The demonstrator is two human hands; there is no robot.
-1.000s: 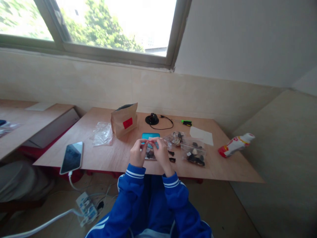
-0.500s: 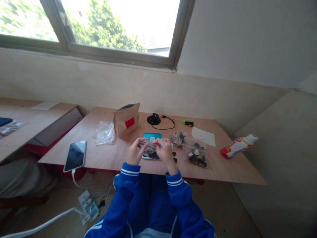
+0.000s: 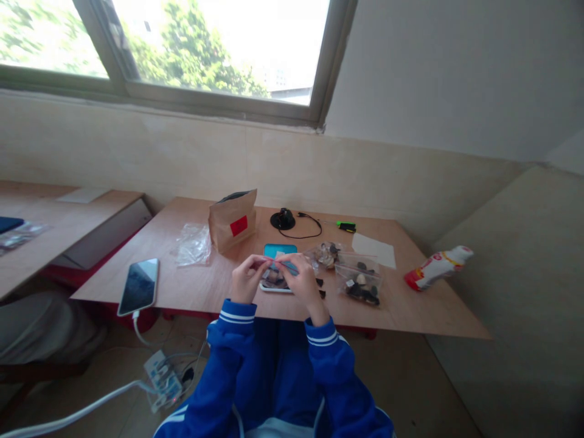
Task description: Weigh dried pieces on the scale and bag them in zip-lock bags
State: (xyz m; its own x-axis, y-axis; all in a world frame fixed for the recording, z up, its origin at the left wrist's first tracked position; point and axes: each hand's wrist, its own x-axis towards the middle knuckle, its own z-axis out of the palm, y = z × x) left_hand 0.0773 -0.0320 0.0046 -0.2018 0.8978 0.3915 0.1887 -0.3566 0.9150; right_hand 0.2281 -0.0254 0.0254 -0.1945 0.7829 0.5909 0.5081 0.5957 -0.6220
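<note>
A clear zip bag with brown and dark pieces inside is between my hands near the table's front edge. My left hand is closed, pinching the bag's pinkish top edge at its left. My right hand pinches that same edge close by, its fingertips almost meeting the left ones. Behind and below the bag shows a blue and white flat object, partly covered by my hands. To the right lies another zip bag with dark and pale stones or pieces, beside a clear bag of brownish pieces.
A brown paper pouch, a crumpled clear bag and a phone on a cable are to the left. Behind are a black round stand with a cord and a green-black tool. White paper and a bottle lie right.
My right fingers have shifted slightly left along the bag's top edge, and my left hand has moved a little. The bag between them hangs slightly differently; the other things stay put.
</note>
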